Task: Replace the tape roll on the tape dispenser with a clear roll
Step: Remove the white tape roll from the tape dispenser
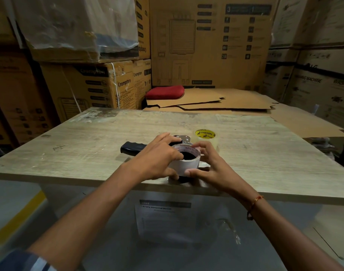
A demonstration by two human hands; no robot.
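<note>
A tape dispenser with a black handle [132,148] lies on its side near the front edge of the wooden table [69,145]. On its hub sits a white, nearly spent tape roll [187,163] with red print on its rim. My left hand [157,155] grips the roll from the left, fingers over its top and thumb low at its side. My right hand [208,165] holds the roll's right side, thumb at its base. A clear tape roll [206,136] with a yellow printed core stands just behind the dispenser.
Stacked cardboard cartons wall in the space behind and on both sides. Flattened cardboard sheets [216,102] and a red cushion [165,92] lie beyond the table's far edge. A paper label [163,218] hangs on the table's front below.
</note>
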